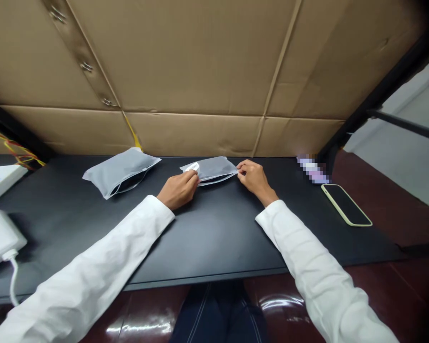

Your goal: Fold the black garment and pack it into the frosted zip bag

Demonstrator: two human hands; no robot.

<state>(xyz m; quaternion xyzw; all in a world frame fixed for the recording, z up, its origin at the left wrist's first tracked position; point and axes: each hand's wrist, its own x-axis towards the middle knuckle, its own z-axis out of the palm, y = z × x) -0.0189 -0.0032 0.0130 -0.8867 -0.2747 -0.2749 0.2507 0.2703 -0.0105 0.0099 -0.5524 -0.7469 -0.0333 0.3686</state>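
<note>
Frosted grey plastic forms the pouch [216,166] at the centre of the head view. It lies on the black table [203,238], its slightly parted mouth facing 6 o'clock.

Left hand [180,188]: grip closed, thumb and fingers pinching the pouch at its 8 o'clock end, beside the white label [193,166]. Right hand [254,179]: grip closed, fingertips pinching the corner at 3 o'clock.

Surroundings, clocked from the pouch: second pouch [117,169] at 9 o'clock, well apart, mouth gaping; phone [347,206] between 3 and 4 o'clock; cardboard [200,71] at 12 o'clock.

Handling: judged light, limp and rather slick; contents, if any, cannot be told. Hold by both ends of the mouth, using firm fingertip pressure. Avoid hard pulling, which could strain the seams.
</note>
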